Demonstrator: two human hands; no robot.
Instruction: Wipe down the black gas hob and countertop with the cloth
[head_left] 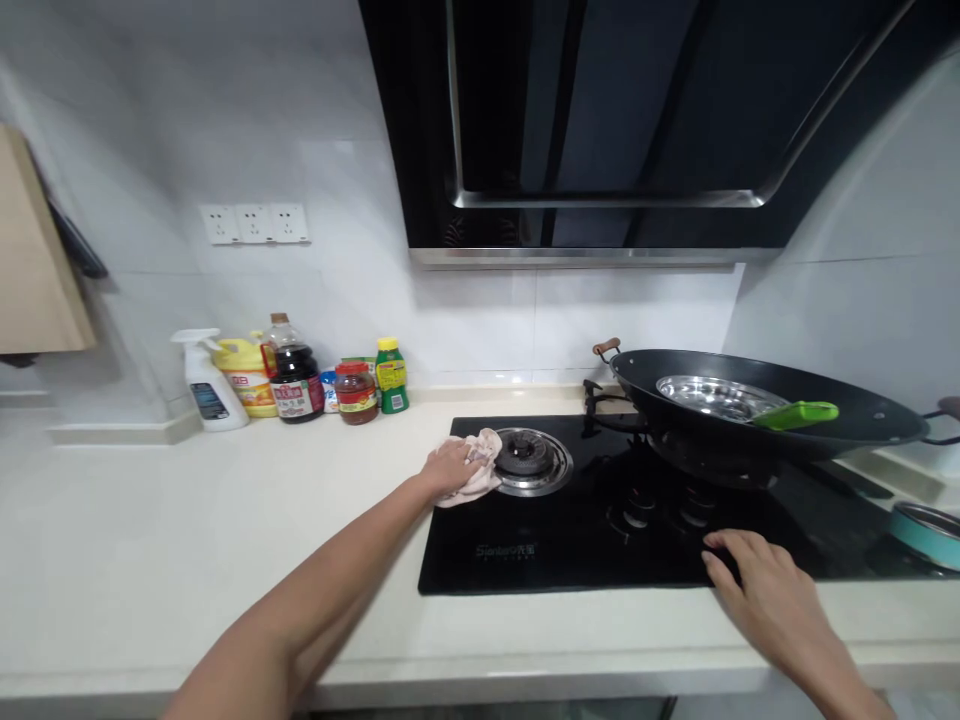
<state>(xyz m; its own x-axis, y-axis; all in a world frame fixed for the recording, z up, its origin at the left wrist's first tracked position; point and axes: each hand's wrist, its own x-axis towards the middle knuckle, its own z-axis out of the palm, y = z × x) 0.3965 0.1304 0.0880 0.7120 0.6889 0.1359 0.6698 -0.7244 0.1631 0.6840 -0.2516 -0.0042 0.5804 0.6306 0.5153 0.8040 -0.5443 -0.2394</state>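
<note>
My left hand (451,468) presses a pale pink cloth (480,478) onto the left side of the black glass gas cooktop (480,570). The cloth touches the steel ring of the left burner (531,460), which has no pan support on it. Toward the cooktop's front right, my right hand (769,590) is open and holds nothing, thumb apart from loosely bent fingers. Just beyond those fingers are two control knobs (637,510). A large black wok (855,400) stands over the right burner, with a shiny metal bowl (716,398) and a green-handled utensil (799,414) inside.
Along the wall stand a white spray bottle (210,385), a yellow jug (250,380), a dark sauce bottle (293,380), a red-lidded jar (355,395) and a green bottle (391,375). A range hood (592,225) overhangs the cooktop. At right lies a turquoise round container (926,540).
</note>
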